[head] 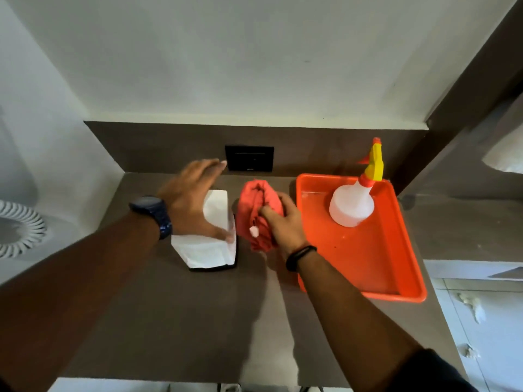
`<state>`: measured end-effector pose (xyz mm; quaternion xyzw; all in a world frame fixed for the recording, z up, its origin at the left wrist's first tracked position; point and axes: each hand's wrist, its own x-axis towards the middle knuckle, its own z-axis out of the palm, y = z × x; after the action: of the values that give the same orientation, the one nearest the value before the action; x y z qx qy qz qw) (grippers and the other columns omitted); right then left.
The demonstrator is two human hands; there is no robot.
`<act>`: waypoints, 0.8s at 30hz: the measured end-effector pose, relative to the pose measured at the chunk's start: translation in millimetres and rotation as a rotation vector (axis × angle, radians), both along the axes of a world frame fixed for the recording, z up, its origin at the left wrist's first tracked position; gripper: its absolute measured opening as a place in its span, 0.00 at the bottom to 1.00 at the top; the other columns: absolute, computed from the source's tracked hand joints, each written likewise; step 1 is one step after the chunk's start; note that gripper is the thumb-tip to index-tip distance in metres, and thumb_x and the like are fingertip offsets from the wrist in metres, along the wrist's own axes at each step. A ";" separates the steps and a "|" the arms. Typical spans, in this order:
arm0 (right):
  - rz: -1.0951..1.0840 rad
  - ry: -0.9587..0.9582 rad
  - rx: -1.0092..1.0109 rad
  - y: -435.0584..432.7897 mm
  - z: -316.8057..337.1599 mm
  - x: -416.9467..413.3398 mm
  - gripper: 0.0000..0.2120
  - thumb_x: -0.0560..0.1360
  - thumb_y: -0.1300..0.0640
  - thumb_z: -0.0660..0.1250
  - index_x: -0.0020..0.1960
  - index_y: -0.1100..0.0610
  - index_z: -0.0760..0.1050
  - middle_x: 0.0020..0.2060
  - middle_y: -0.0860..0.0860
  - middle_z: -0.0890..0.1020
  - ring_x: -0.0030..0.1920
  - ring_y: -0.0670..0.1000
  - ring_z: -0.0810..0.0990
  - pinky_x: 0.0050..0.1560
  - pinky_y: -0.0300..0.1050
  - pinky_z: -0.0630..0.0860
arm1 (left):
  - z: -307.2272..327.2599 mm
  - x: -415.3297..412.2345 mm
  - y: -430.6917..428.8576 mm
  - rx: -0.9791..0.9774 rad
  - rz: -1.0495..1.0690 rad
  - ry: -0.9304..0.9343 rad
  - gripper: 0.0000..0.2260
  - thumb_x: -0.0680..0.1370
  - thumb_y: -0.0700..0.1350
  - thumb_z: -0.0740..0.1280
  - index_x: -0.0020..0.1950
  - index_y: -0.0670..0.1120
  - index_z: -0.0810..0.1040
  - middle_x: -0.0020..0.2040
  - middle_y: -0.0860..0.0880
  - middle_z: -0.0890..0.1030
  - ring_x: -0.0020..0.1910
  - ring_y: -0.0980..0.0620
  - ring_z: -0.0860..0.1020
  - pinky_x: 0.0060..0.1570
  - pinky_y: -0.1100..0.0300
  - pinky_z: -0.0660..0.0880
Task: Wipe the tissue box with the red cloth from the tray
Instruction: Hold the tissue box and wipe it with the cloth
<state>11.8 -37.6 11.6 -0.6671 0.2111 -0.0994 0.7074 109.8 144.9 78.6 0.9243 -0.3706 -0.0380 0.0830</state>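
- Two bare forearms are extended forward over the dark brown matte countertop, converging toward its middle.
- A dark blue wristwatch is worn on the left wrist, and a thin black band on the right wrist.
- The white rectangular tissue box with a black base is seen under and just in front of the left hand, standing on the countertop.
- The left hand is held palm down, fingers spread and stretched forward; the thumb tip is laid at the box's right upper edge, but a firm grip cannot be confirmed.
- The crumpled red cloth is found just right of the box, bunched in the right hand, whose fingers are curled closed around it with the knuckles turned up.
- Immediately right of the right hand, the shallow orange plastic tray is placed on the countertop.
- In the tray's far part, a translucent white spray bottle with a yellow and orange trigger head is stood upright.
- Beyond the left fingertips, a black wall switch plate is set into the brown backsplash.
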 end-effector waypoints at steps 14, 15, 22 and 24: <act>-0.069 0.043 0.379 84.2 -49.2 -1.7 0.20 0.69 0.37 0.70 0.59 0.41 0.78 0.58 0.51 0.84 0.60 0.59 0.81 0.62 0.68 0.75 | -45.9 8.9 33.4 0.168 0.042 0.185 0.66 0.46 0.73 0.72 0.75 0.51 0.43 0.75 0.47 0.58 0.71 0.46 0.59 0.67 0.52 0.61; -0.084 0.021 0.345 84.6 -45.5 0.9 0.19 0.69 0.37 0.69 0.58 0.42 0.79 0.57 0.50 0.84 0.60 0.56 0.82 0.63 0.65 0.76 | -44.8 8.9 33.2 0.163 0.038 0.184 0.66 0.47 0.72 0.72 0.75 0.51 0.43 0.75 0.47 0.58 0.71 0.46 0.59 0.67 0.52 0.61; -0.087 0.052 0.216 72.8 -31.9 31.3 0.14 0.79 0.48 0.64 0.62 0.49 0.76 0.59 0.53 0.82 0.61 0.55 0.80 0.65 0.61 0.75 | -42.3 8.2 32.0 0.160 0.044 0.190 0.64 0.49 0.69 0.75 0.75 0.50 0.45 0.75 0.47 0.58 0.71 0.46 0.59 0.67 0.52 0.61; -0.104 0.125 0.269 75.8 -36.3 24.2 0.13 0.79 0.46 0.63 0.61 0.48 0.76 0.57 0.54 0.83 0.58 0.58 0.82 0.62 0.62 0.78 | -43.0 7.8 31.9 0.165 0.048 0.190 0.65 0.49 0.69 0.75 0.75 0.50 0.44 0.75 0.47 0.57 0.72 0.46 0.58 0.68 0.52 0.60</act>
<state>36.0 38.1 -24.7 -0.5596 0.3003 -0.0649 0.7697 117.5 176.7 35.6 0.9288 -0.3344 -0.1540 0.0422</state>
